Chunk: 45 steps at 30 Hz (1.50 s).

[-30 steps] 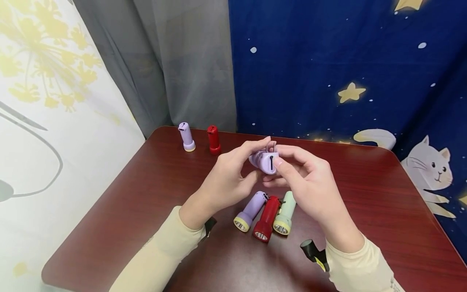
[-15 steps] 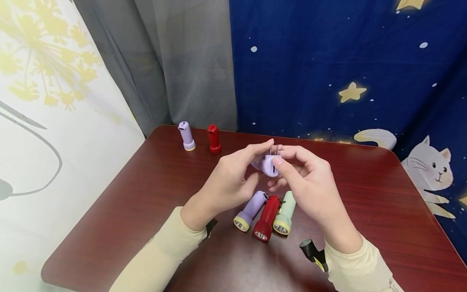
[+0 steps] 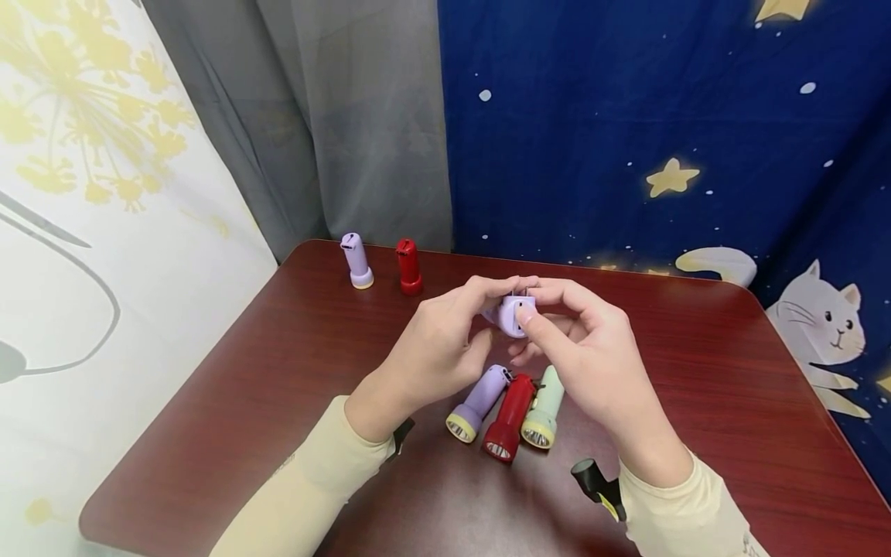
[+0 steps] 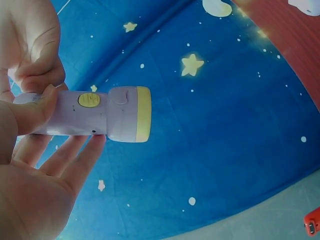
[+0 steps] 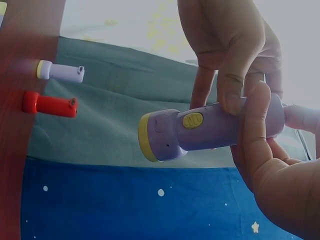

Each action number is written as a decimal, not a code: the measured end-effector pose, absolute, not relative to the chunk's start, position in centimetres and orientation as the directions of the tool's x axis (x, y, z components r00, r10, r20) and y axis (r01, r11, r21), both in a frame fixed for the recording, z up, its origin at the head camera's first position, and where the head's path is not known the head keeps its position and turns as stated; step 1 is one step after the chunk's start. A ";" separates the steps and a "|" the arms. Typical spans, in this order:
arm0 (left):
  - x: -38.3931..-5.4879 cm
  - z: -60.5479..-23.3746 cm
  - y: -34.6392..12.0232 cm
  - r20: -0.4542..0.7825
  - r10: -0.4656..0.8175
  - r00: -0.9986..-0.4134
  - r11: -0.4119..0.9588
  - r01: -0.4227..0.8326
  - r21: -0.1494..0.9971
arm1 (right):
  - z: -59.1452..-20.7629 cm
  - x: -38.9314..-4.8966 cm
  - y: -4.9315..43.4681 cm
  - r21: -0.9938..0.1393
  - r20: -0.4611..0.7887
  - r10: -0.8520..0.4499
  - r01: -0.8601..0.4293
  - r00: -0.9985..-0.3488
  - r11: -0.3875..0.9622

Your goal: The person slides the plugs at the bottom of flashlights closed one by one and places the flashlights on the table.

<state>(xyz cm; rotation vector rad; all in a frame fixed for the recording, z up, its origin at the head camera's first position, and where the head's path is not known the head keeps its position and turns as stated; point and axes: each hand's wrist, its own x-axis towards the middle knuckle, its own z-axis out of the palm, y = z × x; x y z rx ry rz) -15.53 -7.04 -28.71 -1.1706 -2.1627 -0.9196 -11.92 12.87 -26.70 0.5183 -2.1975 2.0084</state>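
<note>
Above the middle of the table, both hands grip a purple flashlight [image 3: 513, 317] with a yellow lens rim and a yellow switch [image 4: 89, 100]. The slotted tail end faces the head camera, and two thin metal prongs stand up from it, partly covered by fingertips. My left hand [image 3: 442, 336] holds the body with thumb below and index finger over the top. My right hand [image 3: 592, 340] presses its thumb on the tail end, its index finger near the prongs. In the right wrist view, the flashlight's lens end [image 5: 160, 135] sticks out past the fingers.
Below the hands lie a purple flashlight [image 3: 476, 404], a red flashlight [image 3: 511, 418] and a pale green flashlight [image 3: 545, 406], side by side. Another purple flashlight [image 3: 357, 261] and red flashlight [image 3: 408, 267] stand upright at the back left of the brown table [image 3: 278, 371]. Curtains hang behind.
The held flashlight has shifted slightly. Its prongs show less above the tail end than before, and the right thumb has moved over the slot. The flashlights on the table stay put.
</note>
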 end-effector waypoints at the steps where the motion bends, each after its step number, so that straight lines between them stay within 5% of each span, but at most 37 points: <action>1: -15.6 -28.7 -7.1 0.696 0.514 -0.502 0.394 0.859 0.328 | -26.7 -11.9 12.9 -0.943 0.315 -0.172 -0.329 -0.933 0.056; 11: -15.6 -29.0 -7.4 0.705 0.489 -0.514 0.350 0.856 0.382 | -26.8 -12.0 12.6 -0.944 0.316 -0.175 -0.327 -0.932 0.038; 32: -15.8 -29.4 -7.1 0.745 0.475 -0.468 0.388 0.871 0.300 | -27.4 -12.3 12.9 -0.932 0.306 -0.184 -0.334 -0.934 0.144; 45: -15.9 -29.4 -7.2 0.695 0.492 -0.525 0.391 0.846 0.362 | -27.7 -12.4 13.0 -0.934 0.301 -0.204 -0.331 -0.932 0.135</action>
